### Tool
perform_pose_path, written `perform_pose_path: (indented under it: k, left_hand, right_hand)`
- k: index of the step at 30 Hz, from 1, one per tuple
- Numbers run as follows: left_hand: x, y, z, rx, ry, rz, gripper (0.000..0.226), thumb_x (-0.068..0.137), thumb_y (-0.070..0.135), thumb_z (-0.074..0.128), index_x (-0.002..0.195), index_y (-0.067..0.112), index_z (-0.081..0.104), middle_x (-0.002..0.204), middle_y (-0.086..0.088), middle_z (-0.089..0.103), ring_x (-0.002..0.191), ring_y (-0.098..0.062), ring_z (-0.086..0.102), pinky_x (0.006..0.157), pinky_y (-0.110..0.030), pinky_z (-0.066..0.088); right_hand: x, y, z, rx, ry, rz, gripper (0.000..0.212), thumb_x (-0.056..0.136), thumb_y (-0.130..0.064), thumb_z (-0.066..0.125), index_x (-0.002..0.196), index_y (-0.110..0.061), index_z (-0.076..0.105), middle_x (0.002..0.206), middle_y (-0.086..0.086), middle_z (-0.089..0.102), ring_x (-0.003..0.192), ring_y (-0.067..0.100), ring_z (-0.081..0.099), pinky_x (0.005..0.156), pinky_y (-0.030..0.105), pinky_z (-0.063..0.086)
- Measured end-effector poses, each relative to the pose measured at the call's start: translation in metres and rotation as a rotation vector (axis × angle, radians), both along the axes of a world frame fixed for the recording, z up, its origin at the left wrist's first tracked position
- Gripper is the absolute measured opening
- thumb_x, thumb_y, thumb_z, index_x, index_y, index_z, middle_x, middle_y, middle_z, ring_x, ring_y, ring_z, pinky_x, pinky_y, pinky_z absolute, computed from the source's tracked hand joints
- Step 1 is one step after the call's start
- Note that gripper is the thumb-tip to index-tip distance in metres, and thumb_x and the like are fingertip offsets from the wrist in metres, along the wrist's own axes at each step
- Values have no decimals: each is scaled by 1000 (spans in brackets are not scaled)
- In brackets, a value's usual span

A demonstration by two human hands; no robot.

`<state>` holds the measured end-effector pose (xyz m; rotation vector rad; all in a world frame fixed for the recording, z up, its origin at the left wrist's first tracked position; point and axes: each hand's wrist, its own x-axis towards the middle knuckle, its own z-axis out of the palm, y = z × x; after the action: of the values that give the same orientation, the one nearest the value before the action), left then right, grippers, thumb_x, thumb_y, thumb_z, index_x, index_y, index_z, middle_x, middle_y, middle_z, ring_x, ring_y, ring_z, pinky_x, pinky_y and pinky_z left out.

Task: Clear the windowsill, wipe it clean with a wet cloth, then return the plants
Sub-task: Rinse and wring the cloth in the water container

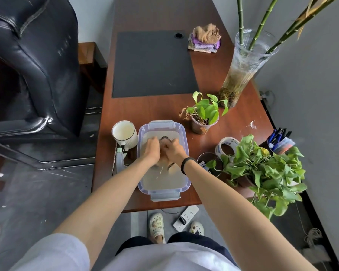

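My forearms, nearest the lens, reach out from a white shirt (164,257) across the near edge of the bench (164,112).

A black padded chair (37,65) stands to the left of the bench. A dark mat (153,63) covers much of its far half.

A tall glass vase (241,69) with green bamboo stalks in water stands at the right edge, beside the mat. The large plant (262,169) sits at the near right corner, its leaves hanging past the edge.

A clear plastic container (186,173) of cloudy water sits at the middle of the near edge. My left hand (152,148) and right hand (173,151) are inside it, knuckles touching. Both are closed into fists, gripping one tan cloth (165,139) with a dark braided border, which is bunched between them.

The small plant (204,118), in a clear cup, stands just beyond the container's far right corner. A white mug (124,133) stands just beside the container's far left corner. A tape roll (226,146) lies between the container and the large plant.

A pile of folded rags (205,39) rests to the right of the mat's far corner. A black band (186,164) circles my right wrist.
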<state>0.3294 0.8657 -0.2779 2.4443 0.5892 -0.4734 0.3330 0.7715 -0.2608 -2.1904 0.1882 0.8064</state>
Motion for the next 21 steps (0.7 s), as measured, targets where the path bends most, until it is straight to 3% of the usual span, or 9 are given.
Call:
perform_pose_path:
  k: [3, 5, 6, 9, 11, 13, 16, 18, 21]
  left_hand:
    - [5, 3, 2, 34, 0, -33, 25, 93, 6, 48, 117, -1, 53, 120, -18, 56, 107, -33, 56, 82, -36, 45]
    - [10, 6, 1, 57, -37, -78, 26, 93, 5, 45, 118, -1, 53, 122, -18, 55, 109, -33, 54, 87, -37, 44]
    - [13, 6, 0, 55, -23, -113, 24, 93, 6, 45, 114, 1, 54, 120, -19, 56, 106, -33, 55, 87, -37, 44]
    - [19, 10, 7, 17, 190, -232, 12, 95, 17, 47, 102, 8, 53, 103, -15, 58, 89, -26, 54, 74, -31, 42]
    - [24, 14, 11, 24, 267, -304, 22, 97, 22, 49, 103, 3, 56, 89, -9, 58, 86, -27, 56, 70, -29, 41]
    - [30, 14, 9, 66, 255, -349, 22, 94, 14, 48, 101, -3, 59, 81, -9, 59, 82, -28, 61, 64, -29, 45]
    - [30, 10, 6, 62, 234, -353, 12, 91, 4, 38, 93, 9, 49, 75, -13, 59, 60, -24, 58, 49, -28, 44]
    - [27, 8, 6, 68, 230, -355, 12, 90, 2, 38, 91, 7, 49, 76, -12, 58, 63, -23, 54, 54, -30, 44]
    - [20, 10, 4, 172, 164, -377, 14, 88, 1, 38, 86, 10, 48, 79, -10, 59, 67, -24, 55, 58, -32, 45]
  right_hand:
    - [-13, -4, -15, 8, 128, -65, 29, 93, -5, 42, 120, 2, 48, 116, 18, 55, 116, 34, 53, 89, 36, 43]
    - [-20, -6, -13, 54, 198, -143, 13, 91, -1, 45, 84, -7, 54, 89, 11, 55, 98, 26, 55, 77, 33, 45]
    - [-22, -7, -10, 82, 236, -205, 21, 92, -1, 47, 73, -11, 47, 78, 6, 52, 92, 22, 53, 71, 31, 46]
    - [-31, 0, -13, 245, 295, -469, 11, 93, -4, 49, 83, -1, 54, 68, 5, 47, 81, 24, 59, 60, 28, 43]
    - [-37, 3, -16, 313, 305, -599, 22, 97, -10, 45, 106, 5, 58, 81, 13, 58, 73, 21, 57, 59, 27, 44]
    - [-40, 2, -22, 316, 292, -479, 34, 99, -8, 38, 127, 9, 49, 114, 23, 57, 95, 25, 58, 77, 33, 48]
    - [-48, -5, -12, 17, 243, -285, 35, 101, -11, 35, 133, 0, 45, 122, 15, 50, 127, 27, 45, 102, 29, 36]
    - [-52, -12, -12, -39, 152, -216, 34, 100, -12, 40, 132, -2, 47, 130, 12, 52, 127, 26, 46, 101, 27, 36]
    - [-57, -16, -1, 45, 209, -324, 35, 95, -11, 50, 130, -3, 52, 134, 15, 51, 125, 27, 47, 98, 27, 37]
